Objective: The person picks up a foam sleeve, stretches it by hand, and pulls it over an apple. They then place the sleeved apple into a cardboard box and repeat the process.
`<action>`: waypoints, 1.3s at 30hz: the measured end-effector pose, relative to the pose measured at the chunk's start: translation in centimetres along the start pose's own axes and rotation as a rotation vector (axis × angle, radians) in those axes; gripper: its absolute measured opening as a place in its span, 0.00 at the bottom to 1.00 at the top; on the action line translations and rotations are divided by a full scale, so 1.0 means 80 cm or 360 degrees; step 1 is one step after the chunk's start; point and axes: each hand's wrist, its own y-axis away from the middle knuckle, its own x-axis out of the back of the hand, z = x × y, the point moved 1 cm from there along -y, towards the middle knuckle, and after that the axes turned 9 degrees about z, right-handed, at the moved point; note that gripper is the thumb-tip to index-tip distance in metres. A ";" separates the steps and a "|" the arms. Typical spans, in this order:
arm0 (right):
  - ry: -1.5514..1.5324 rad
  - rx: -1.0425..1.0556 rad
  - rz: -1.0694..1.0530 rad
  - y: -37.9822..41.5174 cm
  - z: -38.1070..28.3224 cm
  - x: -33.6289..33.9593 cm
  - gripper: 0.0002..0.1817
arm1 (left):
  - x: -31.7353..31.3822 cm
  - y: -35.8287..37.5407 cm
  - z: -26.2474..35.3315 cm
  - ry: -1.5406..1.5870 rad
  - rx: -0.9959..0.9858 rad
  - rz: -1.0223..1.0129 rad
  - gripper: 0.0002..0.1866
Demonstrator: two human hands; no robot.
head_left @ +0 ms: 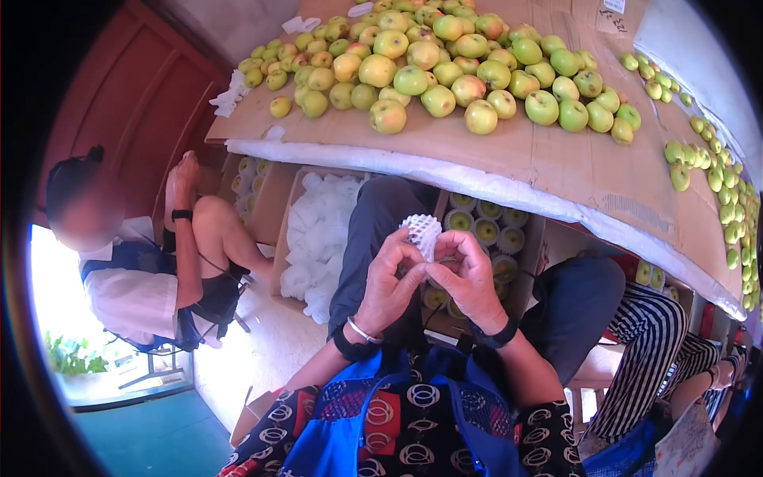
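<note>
A white foam net sleeve (421, 232) is held up between my two hands, over my lap. My left hand (392, 278) pinches its lower left side, with the fingers bent and the thumb pressed in. My right hand (469, 274) has its thumb and fingertips together at the sleeve's lower right edge. Whether anything is inside the sleeve cannot be made out. Just beyond and to the right, a cardboard box (531, 274) holds apples in foam nets, partly hidden by my hands.
Many green-yellow apples (413, 79) lie on the cardboard-covered table (556, 175). Left of my legs, a box holds white foam nets (322, 230). A person (135, 278) sits at the left; another in striped trousers (648, 350) sits at the right.
</note>
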 end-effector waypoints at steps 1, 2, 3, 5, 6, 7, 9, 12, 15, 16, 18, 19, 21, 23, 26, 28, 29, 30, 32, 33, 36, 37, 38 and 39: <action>0.0069 0.0024 0.0021 0.000 -0.002 -0.001 0.19 | 0.001 0.001 0.005 -0.0141 0.0092 -0.0122 0.07; 0.0067 0.0022 0.0022 0.000 -0.003 0.000 0.19 | 0.002 0.001 0.006 -0.0142 0.0093 -0.0123 0.07; 0.0158 -0.0004 -0.0065 -0.001 -0.004 0.000 0.20 | 0.002 0.001 0.009 -0.0261 -0.0094 -0.0143 0.08; 0.0249 -0.0031 -0.0154 -0.001 -0.001 0.003 0.21 | 0.001 -0.001 0.015 -0.0379 -0.0282 -0.0161 0.09; 0.0159 -0.0127 -0.0162 -0.002 0.005 0.004 0.20 | 0.001 -0.003 0.020 -0.0357 -0.0229 -0.0204 0.09; 0.0069 -0.0223 -0.0169 -0.002 0.009 0.005 0.19 | 0.001 -0.004 0.022 -0.0335 -0.0176 -0.0247 0.09; -0.0036 -0.0261 -0.0225 -0.002 0.010 0.004 0.18 | 0.001 -0.003 0.018 -0.0278 -0.0151 -0.0199 0.09; -0.0241 -0.0383 -0.0319 -0.004 0.000 0.006 0.14 | 0.004 -0.004 0.016 -0.0125 -0.0085 -0.0180 0.09; -0.0342 -0.0522 -0.0381 -0.004 0.000 0.009 0.10 | 0.015 -0.009 0.033 -0.0068 0.0015 -0.0289 0.09; -0.0339 -0.0578 -0.0392 -0.003 0.003 0.010 0.08 | 0.016 -0.009 0.038 -0.0100 0.0077 -0.0378 0.10; -0.0427 -0.0537 -0.0373 0.000 0.013 0.010 0.07 | 0.013 -0.008 0.024 0.0049 0.0059 -0.0290 0.11; -0.0514 -0.0494 -0.0355 0.000 0.016 0.009 0.07 | 0.011 -0.007 0.017 0.0199 0.0039 -0.0198 0.12; -0.0713 -0.0542 -0.0311 -0.002 0.018 0.008 0.07 | 0.004 -0.005 0.010 0.0355 0.0152 -0.0069 0.13; -0.0913 -0.0588 -0.0259 -0.004 0.015 0.006 0.07 | 0.003 -0.003 -0.012 0.0387 0.0165 0.0105 0.12; -0.1014 -0.0639 -0.0166 -0.007 -0.002 0.001 0.08 | 0.002 -0.005 -0.016 0.0787 0.0383 0.0093 0.13; -0.1128 -0.0599 -0.0129 -0.007 -0.012 0.004 0.09 | 0.005 -0.003 -0.005 0.0781 0.0539 0.0000 0.19; -0.1096 -0.0567 -0.0147 -0.004 -0.002 0.010 0.09 | 0.003 -0.003 0.004 0.0697 0.0615 -0.0139 0.20; -0.1066 -0.0568 -0.0076 0.002 -0.003 0.009 0.08 | 0.003 -0.003 0.009 0.0607 0.0686 -0.0277 0.22; -0.0649 -0.0334 -0.0060 0.013 0.010 0.014 0.07 | 0.004 0.003 -0.005 0.0679 0.0781 -0.0687 0.23; -0.0411 -0.0226 0.0030 0.019 0.007 0.012 0.07 | 0.002 0.006 -0.009 0.0701 0.0836 -0.0723 0.23; -0.0287 -0.0184 0.0122 0.033 0.011 0.014 0.07 | -0.010 0.015 -0.013 0.0815 0.0958 -0.0762 0.23; -0.0282 -0.0196 0.0126 0.037 0.010 0.015 0.07 | -0.013 0.014 -0.014 0.0883 0.0998 -0.0761 0.23; -0.0176 -0.0175 0.0170 0.039 0.010 0.016 0.06 | -0.011 0.009 -0.014 0.0886 0.1008 -0.0758 0.23; -0.0061 -0.0151 0.0215 0.036 0.009 0.019 0.06 | -0.012 0.003 -0.012 0.0851 0.1005 -0.0863 0.24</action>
